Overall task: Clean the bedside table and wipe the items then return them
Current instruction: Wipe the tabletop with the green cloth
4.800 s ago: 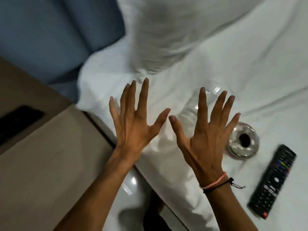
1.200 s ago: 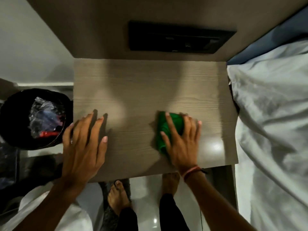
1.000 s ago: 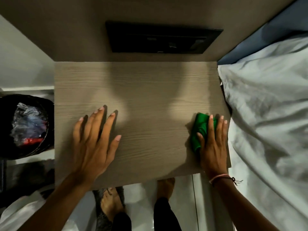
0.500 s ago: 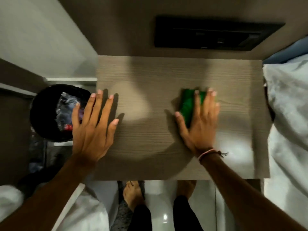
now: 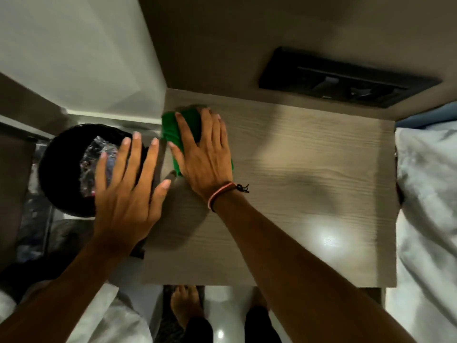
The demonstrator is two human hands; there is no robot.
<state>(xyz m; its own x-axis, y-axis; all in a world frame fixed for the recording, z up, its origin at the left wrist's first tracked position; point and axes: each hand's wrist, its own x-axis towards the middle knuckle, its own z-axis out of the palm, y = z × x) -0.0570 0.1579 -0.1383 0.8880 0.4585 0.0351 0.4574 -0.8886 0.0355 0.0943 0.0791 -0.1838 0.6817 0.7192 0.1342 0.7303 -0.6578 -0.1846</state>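
Soft green cloth [image 5: 170,129] moved from mid-table to the far left corner of the wood-grain bedside table [image 5: 309,194], right hand [image 5: 205,154] pressing it flat-fingered, left hand [image 5: 128,194] spread, holding nothing, shifted over the left edge, round black bin [image 5: 61,169] beside

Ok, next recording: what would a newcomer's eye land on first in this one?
The bright green cloth stands out most, pressed flat under the right hand at the far left corner of the wood-grain bedside table. Next is the left hand, fingers spread, at the table's left edge and overlapping in view a black bin with crumpled plastic inside. White bedding borders the table on the right.
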